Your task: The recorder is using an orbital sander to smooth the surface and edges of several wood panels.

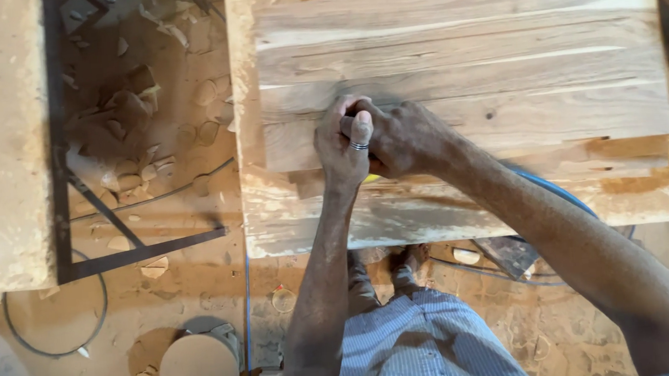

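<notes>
The wood planks [461, 74] under my hands were light brown, with darker brown streaks and pale cream lines running along them. The bench [431, 204] below them was pale yellow with orange dust patches. My left hand [343, 143] had a silver ring [359, 145] on one finger. A bit of bright yellow [371, 178] showed under my right hand [402, 135]. My shorts [427, 348] were white with thin blue stripes. The floor [199, 286] was orange-brown with sawdust. A blue cable [566, 197] curved beside my arm. The metal frame [98, 222] was black.
</notes>
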